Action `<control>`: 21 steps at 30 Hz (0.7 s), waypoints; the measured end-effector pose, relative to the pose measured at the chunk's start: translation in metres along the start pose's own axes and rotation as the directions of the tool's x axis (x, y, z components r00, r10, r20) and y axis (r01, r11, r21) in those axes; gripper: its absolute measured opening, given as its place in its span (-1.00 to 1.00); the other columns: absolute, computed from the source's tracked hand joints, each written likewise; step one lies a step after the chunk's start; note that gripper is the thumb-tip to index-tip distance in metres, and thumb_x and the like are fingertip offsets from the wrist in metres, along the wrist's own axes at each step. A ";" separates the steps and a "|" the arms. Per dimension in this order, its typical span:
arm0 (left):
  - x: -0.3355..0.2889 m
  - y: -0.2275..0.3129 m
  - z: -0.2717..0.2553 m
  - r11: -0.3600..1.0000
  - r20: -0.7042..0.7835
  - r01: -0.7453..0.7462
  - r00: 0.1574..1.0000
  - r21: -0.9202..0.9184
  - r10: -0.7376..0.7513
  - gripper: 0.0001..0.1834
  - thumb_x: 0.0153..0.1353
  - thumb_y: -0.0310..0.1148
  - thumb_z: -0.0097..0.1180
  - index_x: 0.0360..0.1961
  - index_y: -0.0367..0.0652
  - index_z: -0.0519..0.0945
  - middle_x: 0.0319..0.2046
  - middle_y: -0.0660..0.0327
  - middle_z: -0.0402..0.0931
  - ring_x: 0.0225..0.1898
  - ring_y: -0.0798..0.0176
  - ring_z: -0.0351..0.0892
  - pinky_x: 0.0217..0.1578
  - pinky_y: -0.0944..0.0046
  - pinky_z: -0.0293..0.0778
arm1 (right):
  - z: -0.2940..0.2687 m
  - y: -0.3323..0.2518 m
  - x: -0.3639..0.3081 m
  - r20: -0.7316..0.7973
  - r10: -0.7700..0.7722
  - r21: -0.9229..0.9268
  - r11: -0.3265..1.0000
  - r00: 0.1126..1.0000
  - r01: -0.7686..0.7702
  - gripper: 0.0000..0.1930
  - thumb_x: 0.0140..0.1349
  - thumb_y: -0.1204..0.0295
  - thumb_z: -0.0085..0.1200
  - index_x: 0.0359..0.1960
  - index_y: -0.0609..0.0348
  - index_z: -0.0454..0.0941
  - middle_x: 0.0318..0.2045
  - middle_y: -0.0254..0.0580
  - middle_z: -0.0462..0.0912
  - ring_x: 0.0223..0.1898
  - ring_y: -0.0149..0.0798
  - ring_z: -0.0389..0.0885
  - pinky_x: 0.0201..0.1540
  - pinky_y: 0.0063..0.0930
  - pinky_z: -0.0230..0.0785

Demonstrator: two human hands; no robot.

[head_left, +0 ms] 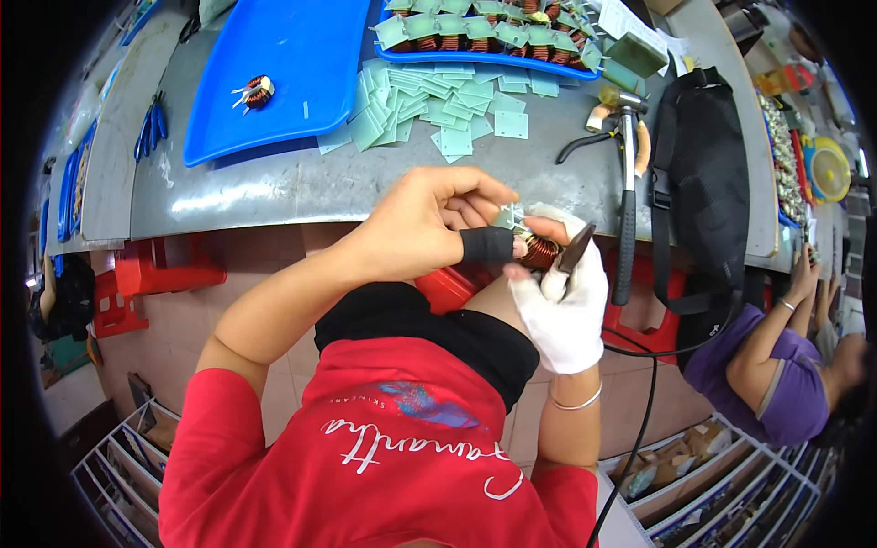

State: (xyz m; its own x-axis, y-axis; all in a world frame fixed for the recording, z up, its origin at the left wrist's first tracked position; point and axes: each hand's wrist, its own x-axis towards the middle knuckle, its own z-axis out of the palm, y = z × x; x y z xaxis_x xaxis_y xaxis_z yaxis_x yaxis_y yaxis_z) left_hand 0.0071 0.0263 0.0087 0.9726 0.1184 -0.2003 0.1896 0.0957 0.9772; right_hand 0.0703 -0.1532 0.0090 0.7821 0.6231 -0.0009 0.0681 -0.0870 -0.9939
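Note:
At the table's front edge my left hand (438,224), bare with a black wrap on its thumb, pinches a small pale green plate (508,216). Close against it, my right hand (568,306), in a white glove with bare fingertips, grips a copper-wound coil (541,251). Thin wire leads of the coil meet the plate, though the fingers partly cover this spot. A dark, pointed tool (576,248) also lies in the gloved hand; its kind is unclear. Loose pale green plates (457,105) are heaped on the table beyond both hands.
One coil (257,92) sits in a blue tray (274,41) at left. Another blue tray (493,60) holds several coils with plates. To the right are a hammer (628,183), pliers (585,144) and a black bag (702,173). A person in purple (776,374) works at far right.

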 end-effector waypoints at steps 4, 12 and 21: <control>-0.002 0.004 -0.001 0.983 0.077 -0.083 0.995 0.164 0.071 -0.45 -0.01 -0.42 0.40 0.06 -0.20 0.54 -0.26 0.25 0.52 -0.21 0.43 0.51 -0.24 0.47 0.48 | -0.003 0.002 0.005 -0.125 0.156 0.076 0.986 0.980 -0.148 -0.71 0.10 0.60 0.22 -0.12 0.28 0.50 -0.35 -0.32 0.57 -0.33 -0.51 0.51 -0.28 -0.65 0.41; 0.008 0.004 -0.007 0.901 0.173 -0.365 0.928 0.235 0.331 -0.44 -0.03 -0.61 0.31 0.09 -0.13 0.56 -0.15 0.19 0.50 -0.19 0.32 0.54 -0.20 0.39 0.54 | -0.005 -0.006 0.010 -0.047 0.277 0.386 0.891 0.960 -0.239 -0.67 0.20 0.54 0.13 0.01 0.23 0.43 -0.35 -0.36 0.53 -0.37 -0.57 0.44 -0.31 -0.71 0.33; 0.003 0.017 0.000 0.955 0.148 -0.209 0.972 0.212 0.180 -0.49 -0.04 -0.62 0.33 0.03 -0.20 0.59 -0.28 0.21 0.52 -0.28 0.39 0.57 -0.25 0.41 0.56 | -0.014 -0.007 0.008 0.026 0.042 0.133 0.990 0.999 -0.045 -0.80 0.19 0.56 0.10 -0.14 0.28 0.49 -0.35 -0.33 0.55 -0.33 -0.53 0.46 -0.26 -0.67 0.35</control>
State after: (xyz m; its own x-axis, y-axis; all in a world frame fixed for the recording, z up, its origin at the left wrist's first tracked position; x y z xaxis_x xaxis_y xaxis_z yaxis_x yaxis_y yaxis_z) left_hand 0.0128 0.0281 0.0249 0.9999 -0.0144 -0.0088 0.0067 -0.1431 0.9897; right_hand 0.0846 -0.1590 0.0172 0.7679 0.6389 -0.0453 -0.0502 -0.0105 -0.9987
